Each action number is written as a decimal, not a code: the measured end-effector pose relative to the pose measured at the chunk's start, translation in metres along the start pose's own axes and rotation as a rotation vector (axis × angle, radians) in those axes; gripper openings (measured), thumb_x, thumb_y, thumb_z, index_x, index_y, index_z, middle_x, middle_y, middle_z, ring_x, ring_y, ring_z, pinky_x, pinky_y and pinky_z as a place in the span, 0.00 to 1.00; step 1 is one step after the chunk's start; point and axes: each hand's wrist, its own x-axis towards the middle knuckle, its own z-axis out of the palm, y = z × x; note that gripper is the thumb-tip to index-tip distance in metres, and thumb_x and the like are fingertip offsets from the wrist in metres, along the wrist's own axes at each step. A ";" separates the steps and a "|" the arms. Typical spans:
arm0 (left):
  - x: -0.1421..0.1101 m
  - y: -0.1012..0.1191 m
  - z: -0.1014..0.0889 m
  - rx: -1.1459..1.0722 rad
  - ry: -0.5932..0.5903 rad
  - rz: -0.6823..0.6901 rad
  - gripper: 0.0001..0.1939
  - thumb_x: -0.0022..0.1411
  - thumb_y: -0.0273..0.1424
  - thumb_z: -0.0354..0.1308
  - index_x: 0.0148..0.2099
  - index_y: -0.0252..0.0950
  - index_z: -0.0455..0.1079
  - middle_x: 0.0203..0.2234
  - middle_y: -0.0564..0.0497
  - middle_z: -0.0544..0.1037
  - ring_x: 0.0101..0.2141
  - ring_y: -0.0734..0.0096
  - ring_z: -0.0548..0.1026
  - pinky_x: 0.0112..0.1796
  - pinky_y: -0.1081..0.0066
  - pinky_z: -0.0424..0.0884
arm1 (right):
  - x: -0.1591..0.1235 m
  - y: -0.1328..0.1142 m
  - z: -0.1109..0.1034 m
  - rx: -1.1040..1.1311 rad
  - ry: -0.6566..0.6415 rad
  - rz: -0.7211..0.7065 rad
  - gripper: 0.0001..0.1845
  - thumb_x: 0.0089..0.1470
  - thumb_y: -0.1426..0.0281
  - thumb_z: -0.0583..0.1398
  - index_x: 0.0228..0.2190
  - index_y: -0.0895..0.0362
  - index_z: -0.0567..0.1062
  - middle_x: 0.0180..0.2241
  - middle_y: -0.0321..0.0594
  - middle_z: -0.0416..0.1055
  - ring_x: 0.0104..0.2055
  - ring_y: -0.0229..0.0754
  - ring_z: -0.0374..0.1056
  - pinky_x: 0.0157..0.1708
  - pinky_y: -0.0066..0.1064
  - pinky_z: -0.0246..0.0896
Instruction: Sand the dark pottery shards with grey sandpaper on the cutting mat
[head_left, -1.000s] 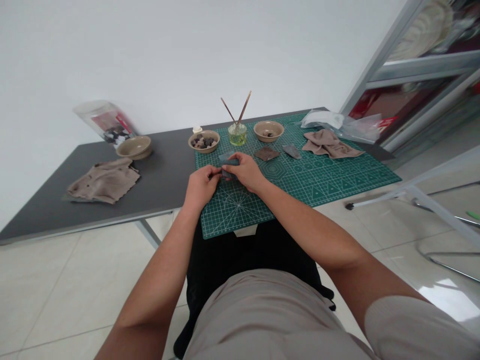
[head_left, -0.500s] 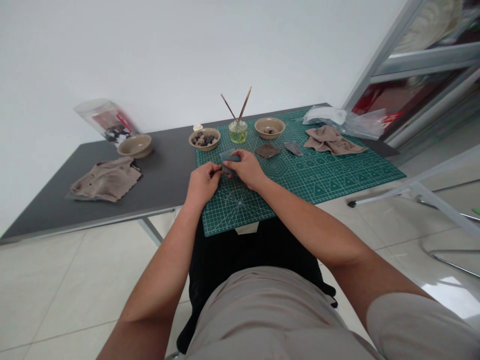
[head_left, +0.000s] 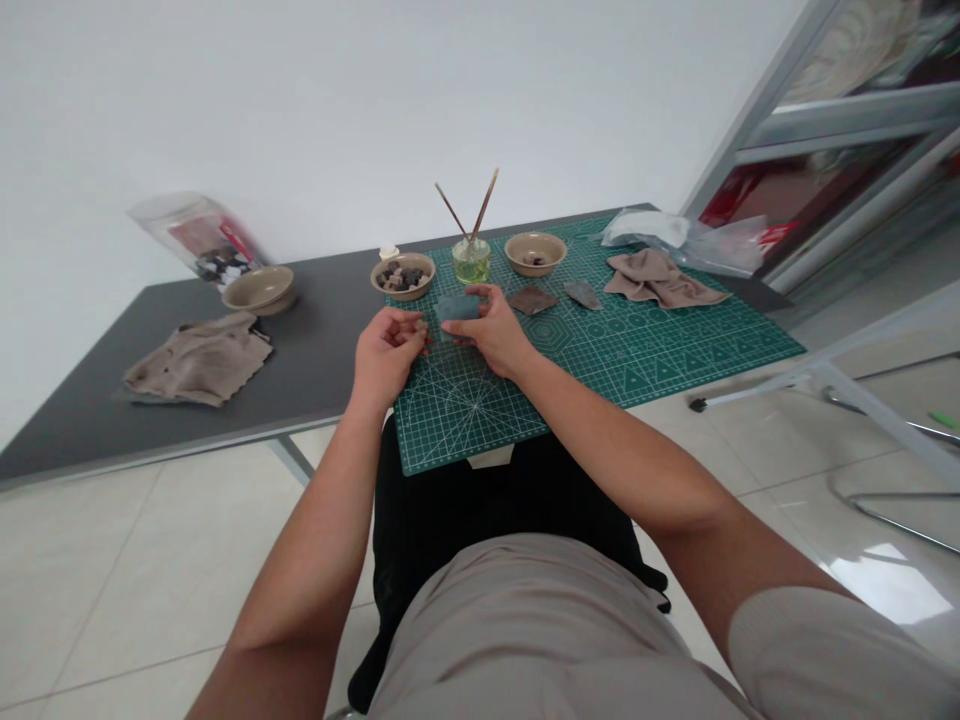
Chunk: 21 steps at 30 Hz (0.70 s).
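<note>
Left hand (head_left: 386, 352) drew back; right hand (head_left: 489, 333) holds pad (head_left: 456, 308).

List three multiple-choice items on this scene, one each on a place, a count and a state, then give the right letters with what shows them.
1. Where does the glass jar stand?
A) on the floor
B) on the green mat
C) on a cloth

2. How many bowls are on the table?
A) two
B) four
C) three

3. What does the right hand hold?
A) a grey pad
B) a stick
C) a cloth

1: B, the jar's base rests on the mat's far edge.
2: C, one stands on the bare table and two on the mat.
3: A, its fingers are around the pad.
</note>
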 end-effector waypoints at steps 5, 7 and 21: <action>0.000 0.001 0.001 -0.038 -0.066 -0.054 0.12 0.50 0.27 0.63 0.40 0.37 0.69 0.25 0.55 0.76 0.27 0.72 0.76 0.32 0.70 0.75 | -0.003 -0.005 0.002 -0.013 -0.099 -0.028 0.25 0.38 0.60 0.73 0.35 0.55 0.71 0.32 0.34 0.75 0.33 0.39 0.72 0.35 0.34 0.70; 0.000 0.001 0.001 -0.026 -0.111 -0.070 0.10 0.53 0.28 0.60 0.40 0.38 0.69 0.24 0.55 0.76 0.26 0.71 0.76 0.30 0.70 0.73 | -0.004 -0.006 0.003 -0.005 -0.141 -0.039 0.21 0.38 0.60 0.73 0.30 0.56 0.72 0.30 0.34 0.74 0.31 0.38 0.71 0.35 0.33 0.69; -0.002 0.004 0.002 0.082 -0.186 -0.046 0.06 0.58 0.27 0.55 0.34 0.41 0.60 0.21 0.56 0.73 0.22 0.71 0.72 0.26 0.70 0.68 | -0.006 -0.009 0.004 -0.004 -0.317 0.040 0.19 0.40 0.58 0.73 0.29 0.57 0.76 0.25 0.34 0.76 0.29 0.39 0.72 0.34 0.34 0.70</action>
